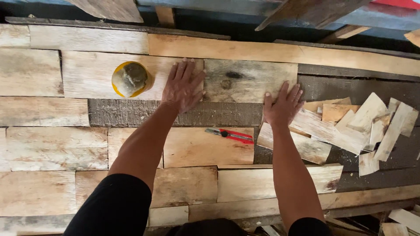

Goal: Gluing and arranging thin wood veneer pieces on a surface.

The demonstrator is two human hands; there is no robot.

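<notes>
My left hand (183, 85) lies flat, fingers spread, across the seam between a pale plank (89, 74) and a grey knotted wood piece (245, 81). Pressed flat on that grey piece's lower right corner is my right hand (283, 105), fingers apart, beside a heap of loose offcuts (350, 124). Neither hand holds anything. A red and grey utility knife (230, 135) rests on a board just below, between my forearms.
A yellow-rimmed round tub (130, 79) with a dirty lid stands left of my left hand. Wood pieces fitted like tiles cover the dark backing (131, 112). Rough beams (306, 11) cross the top. More scraps (400, 218) lie at the lower right.
</notes>
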